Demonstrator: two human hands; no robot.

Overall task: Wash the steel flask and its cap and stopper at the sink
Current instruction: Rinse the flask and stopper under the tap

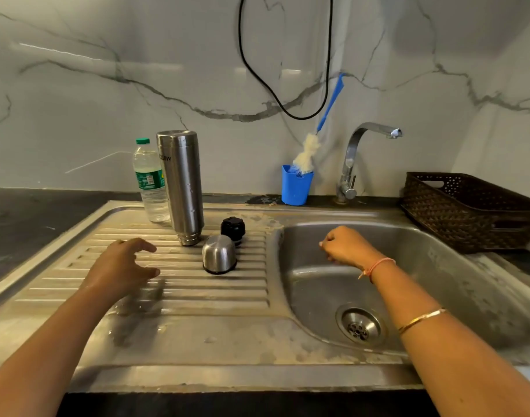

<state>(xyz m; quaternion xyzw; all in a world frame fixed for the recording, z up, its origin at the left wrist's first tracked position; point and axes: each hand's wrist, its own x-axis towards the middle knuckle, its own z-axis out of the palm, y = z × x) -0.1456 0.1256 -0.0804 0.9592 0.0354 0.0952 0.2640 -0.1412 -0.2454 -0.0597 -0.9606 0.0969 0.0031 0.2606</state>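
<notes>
Standing upside down: the tall cylindrical steel flask (182,188), mouth down on the ribbed steel drainboard (197,290), its lettering inverted.
Cap: the small domed steel cap (219,254) sits rim down on the ribs, just in front of the flask and to its right.
Stopper: the round black stopper (233,228) stands just behind the cap, near the flask's foot.
Left hand: the left hand (122,266) hovers over the drainboard to the left of the flask, fingers relaxed and apart, holding nothing.
Right hand: the right hand (346,246) hangs over the steel sink basin (438,281), fingers curled into a fist, with nothing seen in it.
Behind the flask: a clear plastic water bottle with a green lid (149,182), close at its left.
Back edge: a blue plastic cup (295,188) holds a blue-handled bottle brush (307,152), beside the chrome tap (352,158).
Right of the basin: a dark brown woven basket (468,212) on the dark bench (32,221).
</notes>
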